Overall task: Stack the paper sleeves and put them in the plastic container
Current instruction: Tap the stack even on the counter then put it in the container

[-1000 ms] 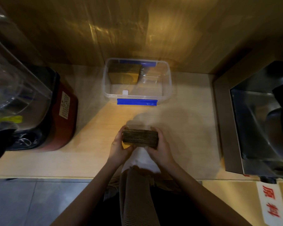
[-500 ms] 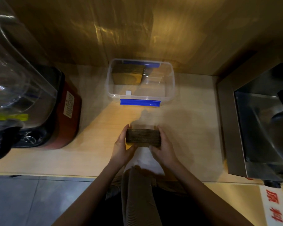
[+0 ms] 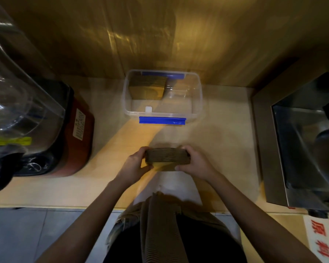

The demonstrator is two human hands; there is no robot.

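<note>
A stack of brown corrugated paper sleeves (image 3: 167,156) is pressed between my left hand (image 3: 136,165) at its left end and my right hand (image 3: 195,163) at its right end, just above the pale wooden counter (image 3: 222,149). The clear plastic container (image 3: 197,95) with blue clips stands open farther back against the wall. An earlier stack of sleeves (image 3: 147,88) sits in its back left corner; the container's right half holds nothing.
A blender with a dark red base (image 3: 78,141) and clear cover (image 3: 17,95) fills the left side. A steel sink (image 3: 302,141) borders the counter on the right. A wooden wall panel (image 3: 160,35) rises behind the container.
Both hands keep the same hold on the sleeve stack. The stack stays near the counter's front; only the camera view has shifted slightly.
</note>
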